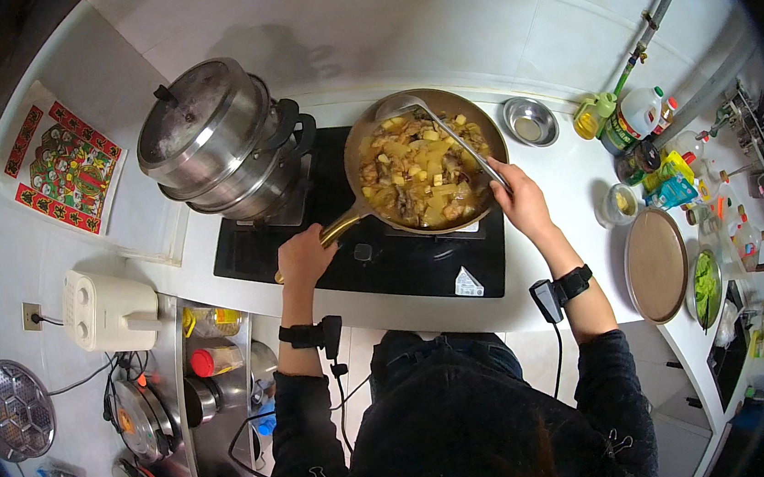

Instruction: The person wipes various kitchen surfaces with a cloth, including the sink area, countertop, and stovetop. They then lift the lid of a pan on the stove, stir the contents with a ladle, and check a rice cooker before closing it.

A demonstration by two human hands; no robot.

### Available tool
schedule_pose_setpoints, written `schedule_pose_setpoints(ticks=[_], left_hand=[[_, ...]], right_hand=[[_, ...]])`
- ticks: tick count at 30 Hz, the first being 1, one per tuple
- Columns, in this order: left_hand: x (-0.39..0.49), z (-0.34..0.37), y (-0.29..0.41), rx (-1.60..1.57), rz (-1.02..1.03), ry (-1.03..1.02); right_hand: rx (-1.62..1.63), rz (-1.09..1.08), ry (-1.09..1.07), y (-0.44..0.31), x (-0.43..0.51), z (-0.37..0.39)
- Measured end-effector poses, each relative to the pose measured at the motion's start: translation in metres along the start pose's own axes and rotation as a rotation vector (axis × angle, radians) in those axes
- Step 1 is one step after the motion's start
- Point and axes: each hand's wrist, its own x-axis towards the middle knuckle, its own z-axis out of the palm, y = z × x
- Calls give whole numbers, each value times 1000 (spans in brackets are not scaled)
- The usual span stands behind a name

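Observation:
My left hand (305, 254) is wrapped around the gold-coloured handle (344, 223) of a brown frying pan (352, 162). The pan sits over the right side of a black glass cooktop (392, 272). A chunky stew (427, 172) of pale cubes, broader yellowish slices and browned pieces fills it, with broth between them. In my right hand (522, 199) is the handle of a metal ladle or spatula (458, 136). Its head (399, 106) rests at the pan's far side, partly over the food; its exact shape is hard to tell.
A tall stainless-steel steamer (207, 138) with a fogged glass lid stands at left. To the right are a small metal bowl (531, 121), a glass jar (620, 204), a large brown round lid or tray (658, 265), a plate of green leaves (706, 283) and several bottles. An air fryer (111, 309) stands lower left.

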Motion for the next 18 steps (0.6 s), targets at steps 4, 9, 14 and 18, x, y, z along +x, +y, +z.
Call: schedule_pose_setpoints(ticks=[4, 9, 14, 18], left_hand=[[-2, 0, 0, 3, 20, 22], [-1, 1, -1, 9, 16, 28], [-2, 0, 0, 33, 23, 42], [-1, -2, 2, 26, 3, 11]], right_hand=[[-7, 66, -50, 10, -17, -11], [178, 125, 58, 26, -39, -16], [536, 463, 71, 59, -62, -18], [360, 508, 338, 106, -71, -7]])
